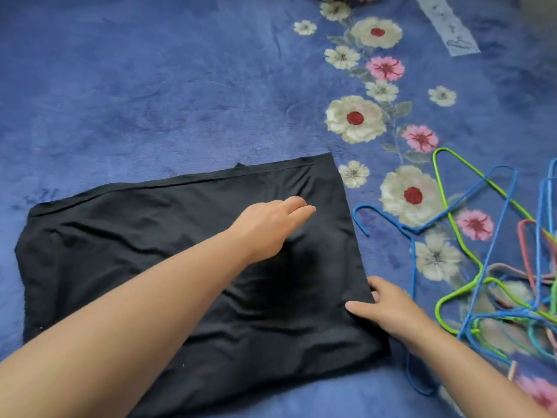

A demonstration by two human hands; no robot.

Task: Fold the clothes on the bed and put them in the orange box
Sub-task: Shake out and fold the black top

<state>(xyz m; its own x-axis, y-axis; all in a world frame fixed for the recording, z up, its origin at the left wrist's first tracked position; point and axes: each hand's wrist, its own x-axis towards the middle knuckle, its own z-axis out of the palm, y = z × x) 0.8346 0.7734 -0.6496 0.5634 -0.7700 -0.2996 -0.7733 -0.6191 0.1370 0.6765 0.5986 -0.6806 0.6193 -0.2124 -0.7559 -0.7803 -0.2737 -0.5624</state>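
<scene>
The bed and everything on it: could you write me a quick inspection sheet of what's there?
Surface: blue floral blanket covering the bed.
Job's things: black garment lying flat, partly folded into a rough rectangle; orange box not in view.
Clutter: pile of coloured hangers to the right of the garment, one blue hanger reaching toward it.
Hands: left hand flat over the garment's middle, fingers straight; right hand pinching the garment's near right edge.
Cables: nothing seen.
Surroundings: pale printed label on the blanket at top right; a dark patterned item at the top edge, too cropped to identify.
</scene>
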